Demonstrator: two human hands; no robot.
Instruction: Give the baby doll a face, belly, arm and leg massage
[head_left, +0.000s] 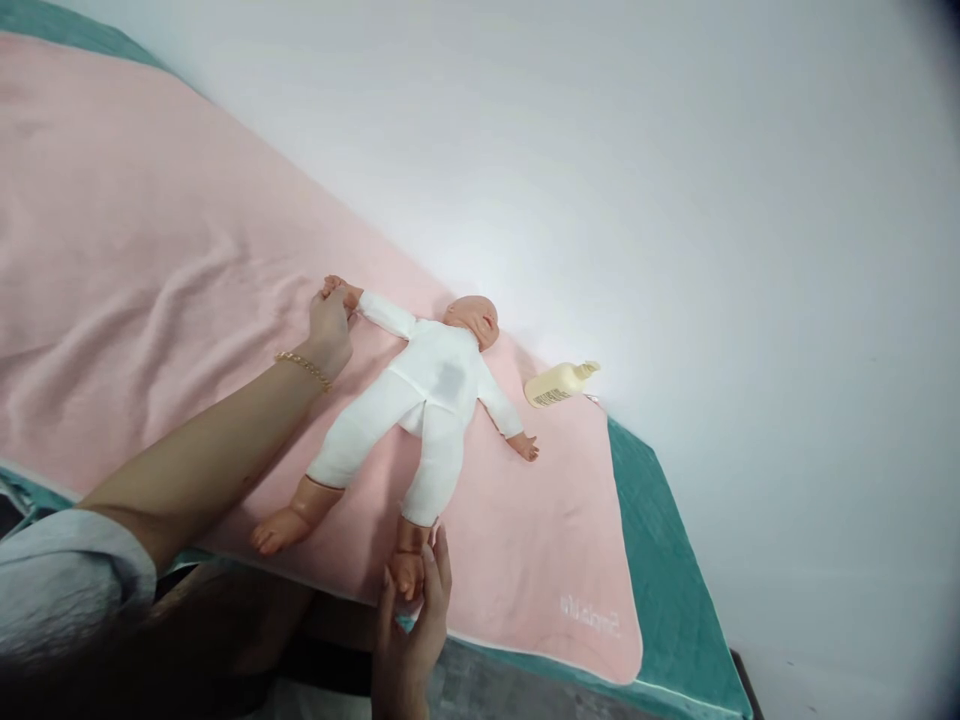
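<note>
A baby doll in a white cloth suit lies on its back with limbs spread, a grey patch on its chest. Its head points toward the wall, and its feet toward me. My left hand, a gold chain bracelet at the wrist, is closed around the doll's hand on the left side. Down at the near edge, my right hand cups the doll's right-side foot, thumb on one side and fingers on the other. The doll's other arm and leg rest untouched on the pink blanket.
A cream pump bottle stands on the blanket near the wall, right of the doll's head. Under the blanket a green cover shows at the right. The white wall borders the far side. Folds wrinkle the blanket at left.
</note>
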